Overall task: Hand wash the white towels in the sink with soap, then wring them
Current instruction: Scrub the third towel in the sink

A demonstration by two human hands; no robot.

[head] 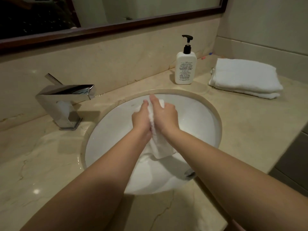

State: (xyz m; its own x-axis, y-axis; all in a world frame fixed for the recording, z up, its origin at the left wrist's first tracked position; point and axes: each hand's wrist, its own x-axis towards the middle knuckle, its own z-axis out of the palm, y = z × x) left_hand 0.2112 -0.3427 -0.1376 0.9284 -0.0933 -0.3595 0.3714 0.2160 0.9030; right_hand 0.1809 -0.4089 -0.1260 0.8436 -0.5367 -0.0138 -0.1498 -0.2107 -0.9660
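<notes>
Marble counter (250, 130) surrounds white sink (200, 114). Wet towel (160, 147) over basin centre, pressed between your palms: left hand (141, 118), right hand (164, 114), fingers straight. Folded towels (245, 77) far right, soap bottle (185, 67) beside them, faucet (66, 100) left.

Dim, warm light from above. Glare spots on the glossy beige marble counter (35, 190); chrome angular faucet (66, 100) casts a shadow rightward. Wide-angle bending at edges, soft overall focus.
</notes>
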